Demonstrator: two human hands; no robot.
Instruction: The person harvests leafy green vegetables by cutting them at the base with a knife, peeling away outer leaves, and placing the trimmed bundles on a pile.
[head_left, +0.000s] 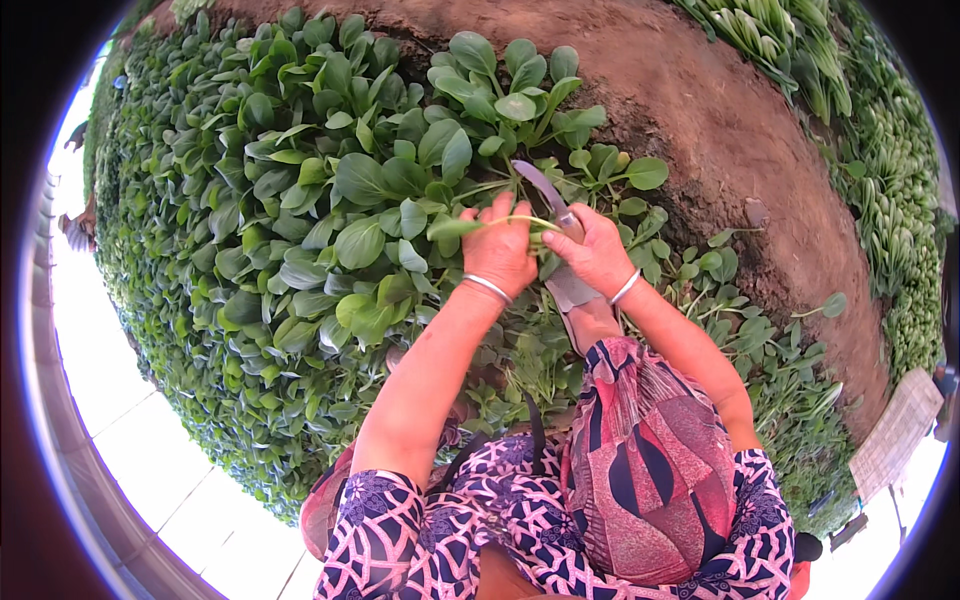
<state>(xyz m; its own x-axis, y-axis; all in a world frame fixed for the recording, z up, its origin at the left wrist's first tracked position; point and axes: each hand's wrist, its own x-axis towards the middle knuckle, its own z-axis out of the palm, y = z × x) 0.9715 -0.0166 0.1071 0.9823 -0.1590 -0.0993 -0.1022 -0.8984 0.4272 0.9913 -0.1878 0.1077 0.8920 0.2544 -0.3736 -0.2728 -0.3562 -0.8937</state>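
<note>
My right hand (592, 251) is closed around the handle of a curved knife (541, 186), whose blade points up and left among the plants. Beside it, my left hand (500, 247) is at the base of the leafy greens, fingers bent; what lies under them is partly hidden. A single leaf with a pale stalk (454, 227) crosses over the back of my left hand, its stalk end at my right thumb. Broad-leaved green plants (360, 244) stand close to the left hand. A larger leafy plant (516, 105) grows just beyond the blade.
Dense greens fill the left side. Bare brown soil (697, 127) curves along the right, with harvested-looking bunches of greens (889, 217) beyond it. Loose leaves (750, 330) lie right of my arm. My shoe (570, 289) is beneath my right hand. A pale flat sheet (896, 435) is at lower right.
</note>
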